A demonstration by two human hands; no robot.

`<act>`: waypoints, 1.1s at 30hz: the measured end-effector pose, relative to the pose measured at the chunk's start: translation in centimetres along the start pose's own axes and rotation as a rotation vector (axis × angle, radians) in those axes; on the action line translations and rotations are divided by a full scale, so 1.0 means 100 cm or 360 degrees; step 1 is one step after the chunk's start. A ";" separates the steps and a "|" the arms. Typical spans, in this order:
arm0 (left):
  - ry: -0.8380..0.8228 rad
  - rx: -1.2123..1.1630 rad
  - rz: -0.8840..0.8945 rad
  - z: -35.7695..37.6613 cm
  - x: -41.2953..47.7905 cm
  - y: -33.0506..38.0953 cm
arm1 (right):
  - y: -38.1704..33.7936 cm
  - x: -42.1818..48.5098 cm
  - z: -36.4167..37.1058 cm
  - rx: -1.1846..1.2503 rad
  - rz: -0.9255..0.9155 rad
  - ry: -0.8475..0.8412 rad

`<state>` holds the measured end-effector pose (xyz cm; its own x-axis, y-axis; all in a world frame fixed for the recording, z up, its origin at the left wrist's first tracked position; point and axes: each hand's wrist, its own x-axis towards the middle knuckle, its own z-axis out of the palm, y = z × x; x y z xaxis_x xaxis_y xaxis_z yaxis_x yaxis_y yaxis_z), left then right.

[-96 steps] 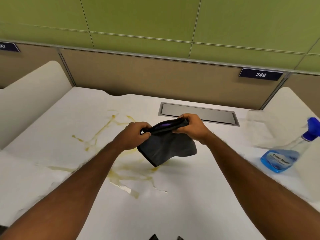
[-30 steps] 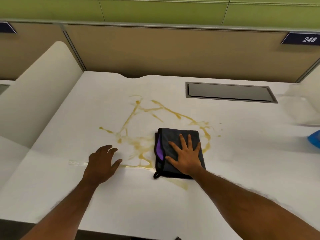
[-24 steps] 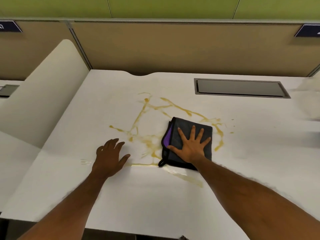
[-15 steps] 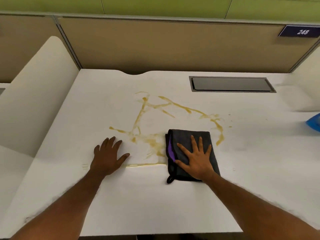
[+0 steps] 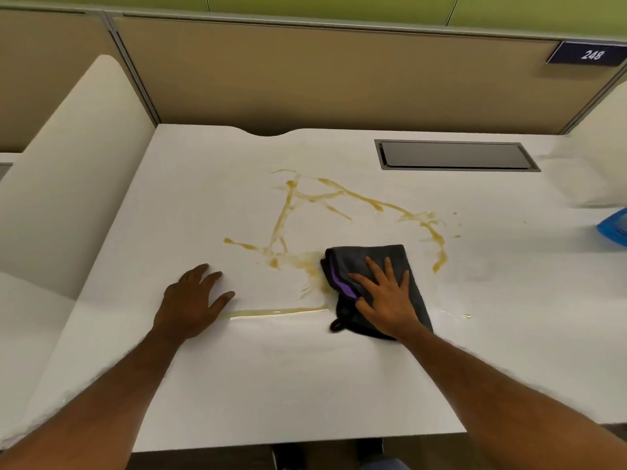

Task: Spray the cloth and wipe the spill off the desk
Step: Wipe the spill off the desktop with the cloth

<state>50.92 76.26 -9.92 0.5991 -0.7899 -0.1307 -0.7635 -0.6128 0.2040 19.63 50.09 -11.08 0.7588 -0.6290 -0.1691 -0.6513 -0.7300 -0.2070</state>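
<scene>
A folded dark grey cloth [image 5: 366,262] with a purple edge lies on the white desk [image 5: 305,385], over the near right part of a yellow-brown spill [image 5: 288,205]. My right hand [image 5: 386,296] presses flat on the cloth with its fingers spread. Streaks of the spill run behind and to both sides of the cloth, and a thin line of it stretches from the cloth's left edge to my left hand [image 5: 190,300]. That hand rests palm down on the bare desk, holding nothing. Only a blue corner of the spray bottle [image 5: 614,228] shows at the right edge.
A grey cable hatch [image 5: 454,156] is set into the desk at the back right. A cream side divider [image 5: 68,164] rises on the left, and a tan partition with a plate reading 248 [image 5: 592,54] stands behind. The desk's front edge is close below my forearms.
From held in both hands, the cloth went down onto the spill. My right hand has slid it back toward me, and the smear near the front is gone. The left hand stays put.
</scene>
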 end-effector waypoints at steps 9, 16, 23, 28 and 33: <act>0.0090 -0.0058 -0.0069 -0.007 -0.033 -0.046 | -0.045 0.025 0.007 -0.0150 0.0295 -0.0082; 0.0099 -0.0131 -0.0051 0.001 -0.050 -0.052 | -0.032 0.006 0.009 -0.0119 0.0065 0.0020; 0.0113 -0.0112 -0.0054 0.012 -0.056 -0.048 | -0.074 0.027 0.009 -0.0136 0.0282 -0.0072; 0.0124 -0.0134 -0.0026 0.014 -0.058 -0.051 | -0.056 0.011 0.018 -0.0213 -0.0102 -0.0039; 0.0146 -0.0114 0.0019 0.021 -0.066 -0.058 | -0.069 0.028 0.018 -0.0166 0.0192 -0.0020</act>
<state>50.88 84.99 -12.26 0.6122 -0.7897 -0.0393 -0.7534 -0.5977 0.2741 26.28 53.85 -11.82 0.6746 -0.7110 -0.1987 -0.7344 -0.6735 -0.0834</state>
